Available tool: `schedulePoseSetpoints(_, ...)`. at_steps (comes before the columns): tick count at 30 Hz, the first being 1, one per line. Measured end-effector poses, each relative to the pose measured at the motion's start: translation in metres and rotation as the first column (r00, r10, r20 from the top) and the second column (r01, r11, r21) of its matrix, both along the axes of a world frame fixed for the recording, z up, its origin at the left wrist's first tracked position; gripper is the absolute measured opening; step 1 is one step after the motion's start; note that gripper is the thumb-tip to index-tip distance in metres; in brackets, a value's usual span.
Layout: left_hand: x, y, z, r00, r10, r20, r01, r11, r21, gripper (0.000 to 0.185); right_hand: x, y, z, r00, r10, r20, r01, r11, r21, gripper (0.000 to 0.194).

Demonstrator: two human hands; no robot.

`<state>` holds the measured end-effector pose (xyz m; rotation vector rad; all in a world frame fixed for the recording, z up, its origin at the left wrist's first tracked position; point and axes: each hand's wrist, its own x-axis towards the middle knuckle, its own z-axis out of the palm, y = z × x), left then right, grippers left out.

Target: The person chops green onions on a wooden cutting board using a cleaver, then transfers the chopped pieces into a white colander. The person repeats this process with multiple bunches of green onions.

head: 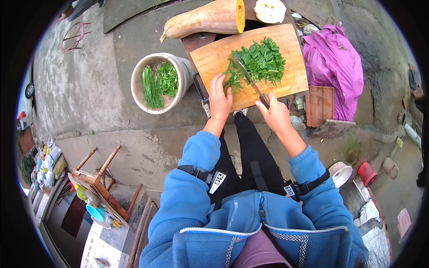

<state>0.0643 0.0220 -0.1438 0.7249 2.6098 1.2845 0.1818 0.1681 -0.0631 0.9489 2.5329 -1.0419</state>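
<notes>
My right hand (pixel 275 114) grips the dark handle of a kitchen knife (pixel 248 75). Its blade slants up and left, over the left part of a heap of chopped green leaves (pixel 263 60), possibly Chinese chives. The heap lies on a wooden cutting board (pixel 291 78). My left hand (pixel 220 100) hovers at the board's lower left edge, thumb apart from the fingers, close to loose cut pieces and with nothing visible in it. Left of the board is a pale bucket (pixel 136 90) holding a bundle of long green stalks (pixel 151 87) and cut green pieces (pixel 168 78).
Beyond the board lie a cut squash (pixel 204 18) and a white vegetable piece (pixel 269 11). A purple cloth bundle (pixel 335 67) sits to the right, by a brown wooden panel (pixel 320 106). An upturned wooden stool (pixel 100 184) stands lower left. A red bucket (pixel 367 173) is lower right.
</notes>
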Motion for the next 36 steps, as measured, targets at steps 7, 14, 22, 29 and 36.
schedulePoseSetpoints(7,0.007,-0.007,0.007,0.998,0.054,0.033,-0.052,0.996,-0.068,0.048,0.0,-0.016,0.019,0.993,0.103,0.055,-0.104,0.994,0.017,0.04)
schedulePoseSetpoints(14,0.012,-0.003,0.007,0.998,0.019,-0.06,-0.025,0.995,-0.094,0.044,0.0,-0.029,0.017,0.981,0.145,0.131,-0.153,0.987,0.05,0.041)
schedulePoseSetpoints(22,0.006,0.001,-0.007,0.993,0.007,-0.115,-0.023,0.99,-0.139,0.012,-0.016,-0.04,-0.006,0.973,0.124,0.197,-0.129,0.992,0.013,0.042)
schedulePoseSetpoints(29,0.002,-0.004,-0.005,0.974,-0.047,-0.22,-0.016,0.962,-0.273,0.009,-0.015,-0.025,-0.015,0.992,-0.1,0.073,0.106,0.99,-0.09,0.041)
schedulePoseSetpoints(36,0.004,0.043,-0.008,0.981,0.194,-0.011,-0.194,0.981,-0.02,0.018,0.018,0.014,0.009,0.978,-0.144,-0.153,0.145,0.989,-0.006,0.036)
